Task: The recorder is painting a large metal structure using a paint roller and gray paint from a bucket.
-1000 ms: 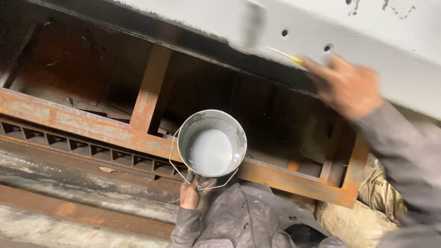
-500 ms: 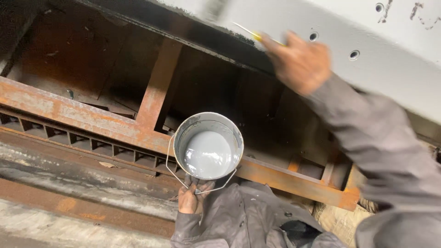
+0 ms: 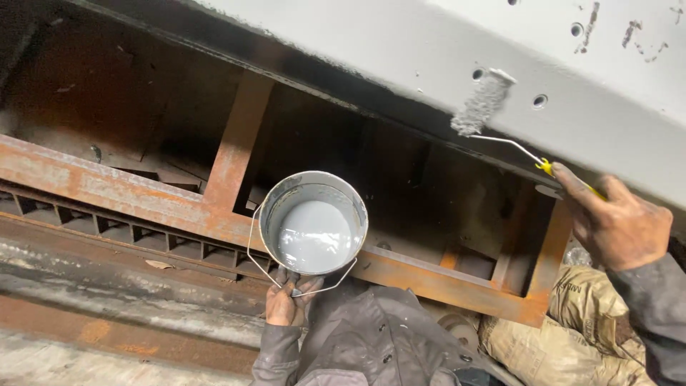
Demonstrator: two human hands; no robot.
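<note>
My left hand (image 3: 288,304) is curled under the pail (image 3: 313,222), fingers wrapped around the base where the wire bail (image 3: 251,246) hangs loose, so the pail sits just above that hand, open end toward me, grey paint pooled inside. My right hand (image 3: 616,226) is closed around the yellow handle (image 3: 550,169) of the mini roller (image 3: 484,102); the thumb lies along the grip, pressing it firmly. The roller head stands up and to the left of that hand, at the end of its bent wire, touching the grey beam (image 3: 400,43) beside 2 small holes.

I judge the step in hand to be rolling paint along this beam face. To do it well I would keep the roller flat on the steel, press lightly so nothing drips, and work around the holes instead of packing them. The lower edge, where grey meets the dark gap, looks ragged and would need a careful pass. The pail should stay level, close below the roller. The rusty frame (image 3: 214,207) behind my left hand is unpainted.
</note>
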